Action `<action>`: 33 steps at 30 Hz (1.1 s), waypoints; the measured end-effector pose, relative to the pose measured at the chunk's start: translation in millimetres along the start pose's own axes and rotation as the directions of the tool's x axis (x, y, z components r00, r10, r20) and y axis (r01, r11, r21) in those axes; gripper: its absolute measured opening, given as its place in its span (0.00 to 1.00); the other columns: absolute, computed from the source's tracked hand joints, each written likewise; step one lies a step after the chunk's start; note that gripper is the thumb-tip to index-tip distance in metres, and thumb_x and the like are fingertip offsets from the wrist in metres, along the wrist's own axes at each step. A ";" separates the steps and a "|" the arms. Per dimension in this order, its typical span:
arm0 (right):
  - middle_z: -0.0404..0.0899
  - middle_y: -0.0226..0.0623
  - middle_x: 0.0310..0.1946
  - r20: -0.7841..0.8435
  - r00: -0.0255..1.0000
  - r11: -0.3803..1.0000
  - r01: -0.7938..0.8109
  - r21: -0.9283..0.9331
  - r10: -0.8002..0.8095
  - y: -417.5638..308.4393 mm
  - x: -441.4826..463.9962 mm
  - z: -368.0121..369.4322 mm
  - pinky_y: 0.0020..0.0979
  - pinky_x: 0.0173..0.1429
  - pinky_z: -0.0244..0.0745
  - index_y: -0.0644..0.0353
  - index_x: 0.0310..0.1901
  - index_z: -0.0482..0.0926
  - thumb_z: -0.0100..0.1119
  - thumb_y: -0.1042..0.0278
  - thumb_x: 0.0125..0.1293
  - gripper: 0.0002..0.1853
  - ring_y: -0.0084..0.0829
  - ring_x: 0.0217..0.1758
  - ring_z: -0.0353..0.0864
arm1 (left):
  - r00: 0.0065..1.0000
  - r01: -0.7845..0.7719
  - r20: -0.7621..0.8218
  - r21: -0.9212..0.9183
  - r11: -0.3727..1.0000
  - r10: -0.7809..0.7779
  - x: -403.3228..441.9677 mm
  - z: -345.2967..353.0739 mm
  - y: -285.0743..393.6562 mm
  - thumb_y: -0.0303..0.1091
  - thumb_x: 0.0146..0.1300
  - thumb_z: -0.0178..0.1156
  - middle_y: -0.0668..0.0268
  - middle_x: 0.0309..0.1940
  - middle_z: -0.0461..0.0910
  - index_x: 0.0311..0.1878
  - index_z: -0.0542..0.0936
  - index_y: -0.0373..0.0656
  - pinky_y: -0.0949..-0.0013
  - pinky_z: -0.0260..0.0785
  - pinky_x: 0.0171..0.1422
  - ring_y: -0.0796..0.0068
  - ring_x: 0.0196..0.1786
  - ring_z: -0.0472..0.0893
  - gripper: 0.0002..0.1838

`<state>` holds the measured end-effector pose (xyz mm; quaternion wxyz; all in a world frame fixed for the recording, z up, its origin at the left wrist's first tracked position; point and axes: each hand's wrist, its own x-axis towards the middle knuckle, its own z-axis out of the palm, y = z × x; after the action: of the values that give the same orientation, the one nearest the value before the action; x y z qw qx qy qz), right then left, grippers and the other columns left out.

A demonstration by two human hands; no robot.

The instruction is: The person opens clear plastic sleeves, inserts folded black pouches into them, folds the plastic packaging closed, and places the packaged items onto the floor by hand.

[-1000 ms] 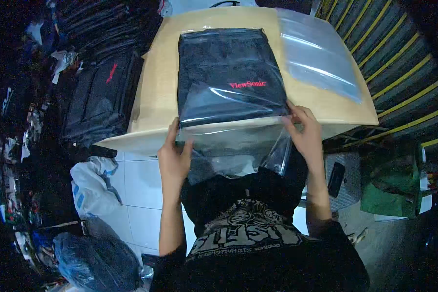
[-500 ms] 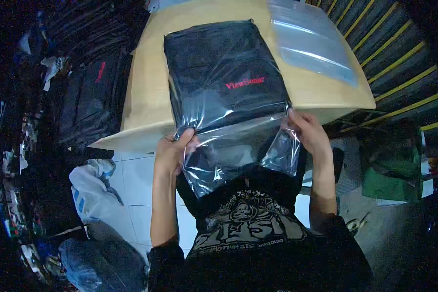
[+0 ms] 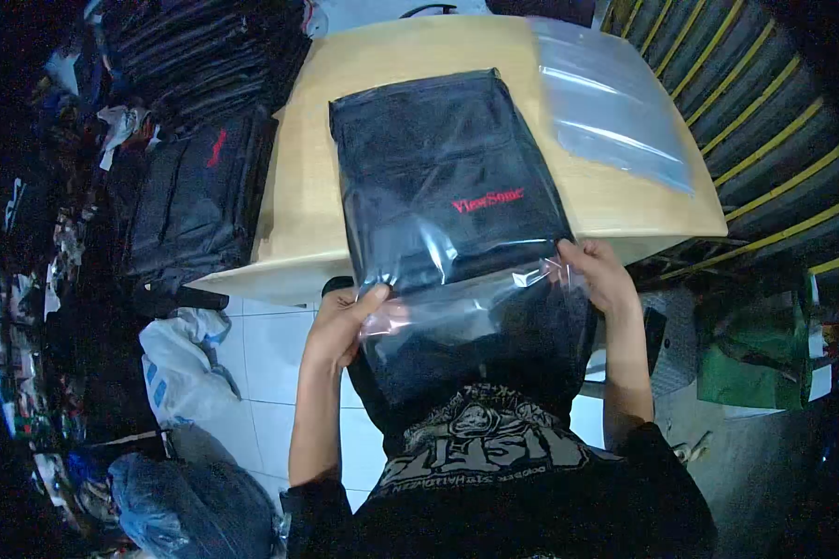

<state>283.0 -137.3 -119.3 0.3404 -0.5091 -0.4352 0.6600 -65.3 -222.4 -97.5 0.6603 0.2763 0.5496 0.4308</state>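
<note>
The pale, wood-toned table (image 3: 298, 186) with a curved outline is the largest thing here, spreading left, right and far beyond both hands. On it lies the flat black fabric bag (image 3: 419, 158), an oblong inside a clear, glossy plastic sleeve (image 3: 466, 312). The bag is on the far side of the hands, and its middle falls between them from left to right. Its long axis runs from far to near, turned a little so that the far end leans left and the near end leans right; that near end juts past the table's near edge. The sleeve's loose end reaches nearer still, between the hands and over the lap.

Right of the bag, well apart from it, a flat layer of clear plastic sheeting (image 3: 615, 107) lies on the table.

The left hand (image 3: 331, 326) grips the sleeve by the bag's near left corner, thumb on top and fingers curled beneath. The right hand (image 3: 611, 279) pinches the plastic at the near right corner, thumb and fingers close together — slightly farther out than the left. Neither hand is clearly nearer to the bag — each is right beside its own corner.

Smallest is the red lettering (image 3: 488, 200), right of the bag's middle and towards its near end.
</note>
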 end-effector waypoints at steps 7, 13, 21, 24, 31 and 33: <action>0.81 0.40 0.25 0.041 0.975 0.973 0.219 -0.078 -0.216 -46.8 -45.3 3.7 0.25 0.28 0.72 0.72 0.32 0.79 0.59 0.75 0.59 0.06 0.27 0.24 0.78 | 0.966 -0.245 -0.081 0.022 0.969 0.246 -72.5 20.4 27.3 0.25 0.56 0.63 0.57 0.26 0.83 0.32 0.80 0.30 0.73 0.76 0.33 0.73 0.25 0.82 0.06; 0.79 0.43 0.25 0.190 0.626 0.607 0.780 -0.150 -0.757 -69.5 -67.5 51.5 0.30 0.32 0.75 0.73 0.38 0.77 0.62 0.73 0.58 0.11 0.33 0.25 0.79 | 0.475 -0.588 -0.684 0.221 0.778 0.554 -269.6 8.0 -27.8 0.27 0.52 0.61 0.58 0.32 0.79 0.38 0.76 0.34 0.71 0.72 0.34 0.72 0.31 0.79 0.10; 0.79 0.55 0.46 0.895 0.149 0.870 -0.345 -0.351 0.420 -81.7 -37.9 268.4 0.35 0.42 0.83 0.76 0.54 0.70 0.53 0.67 0.68 0.20 0.37 0.44 0.83 | 0.197 -0.477 -0.979 -0.054 0.877 0.047 -341.9 3.8 -82.5 0.31 0.61 0.55 0.67 0.20 0.77 0.32 0.76 0.35 0.82 0.66 0.23 0.82 0.19 0.75 0.08; 0.80 0.50 0.45 0.737 0.202 0.760 -0.272 -0.591 0.645 9.2 0.2 322.9 0.27 0.45 0.82 0.73 0.48 0.76 0.56 0.66 0.67 0.16 0.33 0.46 0.83 | 0.364 -0.597 -0.912 -0.386 0.703 -0.191 -309.4 -53.7 -170.9 0.31 0.65 0.57 0.60 0.31 0.81 0.39 0.76 0.32 0.78 0.76 0.33 0.78 0.28 0.80 0.09; 0.81 0.36 0.29 0.661 0.089 0.649 -0.325 -0.688 0.745 162.4 49.7 336.1 0.16 0.24 0.65 0.70 0.38 0.78 0.57 0.67 0.65 0.12 0.17 0.22 0.73 | 0.479 -0.731 -0.807 -0.584 0.352 -0.345 -242.2 -152.6 -393.7 0.27 0.62 0.59 0.57 0.35 0.81 0.40 0.78 0.29 0.73 0.79 0.41 0.69 0.37 0.82 0.09; 0.80 0.37 0.29 0.582 0.097 0.565 -0.410 -0.716 0.807 162.0 50.8 343.8 0.15 0.24 0.70 0.70 0.38 0.77 0.55 0.68 0.66 0.10 0.19 0.24 0.77 | 0.514 -0.719 -0.785 -0.614 0.326 -0.346 -212.5 -172.5 -443.1 0.27 0.63 0.59 0.58 0.33 0.81 0.38 0.79 0.32 0.72 0.80 0.37 0.69 0.34 0.82 0.07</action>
<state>-63.5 -233.4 -252.2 -0.3608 -0.2710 -0.3979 0.7988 -119.3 -637.5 -407.3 0.2732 -0.3153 0.3952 0.8184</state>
